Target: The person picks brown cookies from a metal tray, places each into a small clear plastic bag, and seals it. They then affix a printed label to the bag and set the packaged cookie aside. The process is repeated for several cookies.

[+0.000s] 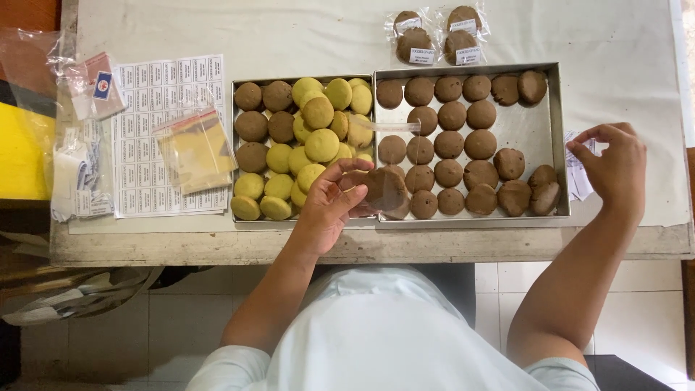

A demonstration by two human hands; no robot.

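one brown cookie in a clear plastic sleeve (384, 190) sits in the left hand (329, 206), fingers closed around it, thumb and forefinger pinching its left edge. it hovers over the near edge of the surface, right where the two metal trays meet. the open mouth of the sleeve shows as a pale clear strip above the cookie, reaching up over the trays.

the right hand (614, 168) is well apart from the left, out past the right rim of the right tray (556, 137). its fingers are bent and pinched together over a small stack of white labels (577, 174) that lies on the surface just beside the tray; whether a label is actually gripped i cannot tell.

the right tray holds rows of brown cookies (449, 145) with some bare metal between them. the left tray (233, 152) touches it side by side and carries brown cookies on its left and a heap of yellow-green cookies (318, 145) on its right.

beyond the trays lie four packed brown cookies (434, 35) in sealed sleeves with white labels. to the left of the trays lies a sheet of white stickers (170, 137), with a pile of empty clear sleeves (195, 148) on top of it. a white cloth (289, 32) covers the surface.
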